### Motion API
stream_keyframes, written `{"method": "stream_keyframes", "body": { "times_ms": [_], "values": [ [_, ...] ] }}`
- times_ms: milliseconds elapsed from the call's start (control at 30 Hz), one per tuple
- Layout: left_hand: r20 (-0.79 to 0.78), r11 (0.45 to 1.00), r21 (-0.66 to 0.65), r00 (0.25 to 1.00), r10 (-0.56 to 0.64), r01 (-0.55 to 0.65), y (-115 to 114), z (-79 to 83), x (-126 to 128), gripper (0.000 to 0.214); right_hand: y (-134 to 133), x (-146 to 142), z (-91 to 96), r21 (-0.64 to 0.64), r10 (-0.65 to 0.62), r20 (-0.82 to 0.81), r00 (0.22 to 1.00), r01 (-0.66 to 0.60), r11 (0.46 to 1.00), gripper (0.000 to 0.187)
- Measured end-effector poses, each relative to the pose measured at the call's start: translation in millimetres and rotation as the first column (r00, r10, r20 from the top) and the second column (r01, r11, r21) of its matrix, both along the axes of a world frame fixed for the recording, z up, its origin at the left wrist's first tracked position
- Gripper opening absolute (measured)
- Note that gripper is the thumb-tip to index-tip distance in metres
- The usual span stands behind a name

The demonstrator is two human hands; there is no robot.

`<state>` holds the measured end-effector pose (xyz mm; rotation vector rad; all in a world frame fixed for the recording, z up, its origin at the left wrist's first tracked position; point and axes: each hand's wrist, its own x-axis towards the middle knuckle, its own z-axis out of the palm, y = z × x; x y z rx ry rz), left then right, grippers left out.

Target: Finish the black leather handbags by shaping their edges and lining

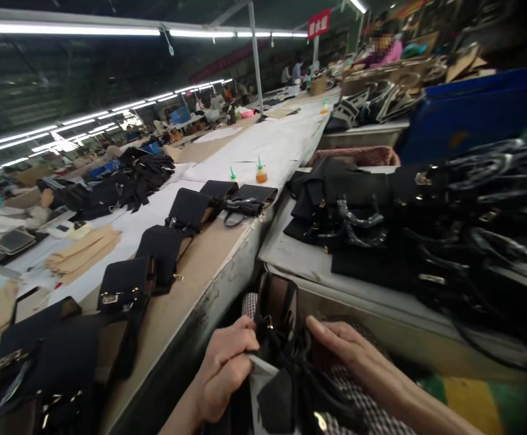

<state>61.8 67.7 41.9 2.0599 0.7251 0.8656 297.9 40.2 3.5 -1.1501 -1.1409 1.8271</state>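
A black handbag with a brown inner side and dark straps stands on my lap, between my hands. My left hand is closed, its fingers curled round the bag's left edge beside a pale strip. My right hand lies along the bag's other side with its fingers stretched out; the farther fingers are partly hidden. Below the straps shows a dark flat tab. Checked cloth covers my lap under the bag.
On the long table to the left stands a row of black bags. Glue bottles with green tips stand farther back. Black bags with plastic-wrapped handles crowd the right table. A blue bin is behind it. Other people sit farther off.
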Motion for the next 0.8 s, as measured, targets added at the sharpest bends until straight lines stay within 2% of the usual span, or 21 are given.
{"method": "stream_keyframes", "body": {
  "times_ms": [67,133,233,300,367,433,467,533,600,700,733,800],
  "values": [
    [0.005,0.994,0.0,0.994,-0.108,0.108,-5.5,-12.8,8.2,0.024,-4.2,15.6,-17.1,0.129,-0.096,0.182,0.979,0.073,0.989,0.048],
    [0.0,0.982,0.048,0.983,-0.184,0.184,-11.9,-21.1,14.7,0.022,-8.6,26.5,-35.8,0.202,-0.209,0.271,0.939,0.157,0.967,0.042],
    [-0.025,0.968,0.11,0.974,-0.225,0.226,-20.5,-27.1,19.5,0.02,-16.9,34.3,-54.9,0.172,-0.437,0.267,0.859,0.404,0.898,0.052],
    [-0.062,0.965,0.122,0.972,-0.226,0.232,-24.0,-27.4,20.1,0.02,-23.9,35.1,-55.0,0.122,-0.497,0.254,0.829,0.483,0.867,0.047],
    [-0.097,0.962,0.13,0.968,-0.23,0.241,-25.5,-26.1,20.6,0.02,-30.1,32.5,-47.0,0.05,-0.407,0.219,0.887,0.407,0.912,0.042],
    [-0.119,0.949,0.153,0.959,-0.258,0.275,-26.3,-24.7,23.0,0.017,-33.0,27.2,-39.0,-0.111,-0.216,0.112,0.97,0.228,0.967,0.05],
    [-0.136,0.942,0.165,0.953,-0.272,0.292,-27.3,-24.3,25.1,0.016,-32.9,24.3,-37.5,-0.205,-0.128,0.049,0.991,0.136,0.969,0.055],
    [-0.192,0.925,0.196,0.938,-0.289,0.326,-31.3,-23.9,29.9,0.015,-30.2,19.3,-40.9,-0.333,-0.034,-0.01,0.999,0.028,0.943,0.053],
    [-0.266,0.898,0.26,0.921,-0.285,0.354,-36.6,-23.6,32.6,0.017,-25.3,16.1,-50.8,-0.404,-0.011,0.031,0.999,0.022,0.915,0.041],
    [-0.398,0.846,0.395,0.897,-0.194,0.358,-40.5,-19.5,24.5,0.015,-15.5,14.7,-63.0,-0.487,-0.09,0.086,0.992,0.121,0.865,0.028],
    [-0.426,0.845,0.428,0.896,-0.124,0.321,-40.4,-16.7,17.9,0.014,-12.2,14.9,-63.0,-0.508,-0.125,0.087,0.988,0.152,0.848,0.025],
    [-0.435,0.858,0.486,0.897,0.07,0.168,-39.4,-10.2,0.9,0.022,-6.6,15.0,-55.5,-0.511,-0.192,0.076,0.978,0.204,0.835,0.022]
  ]
}}
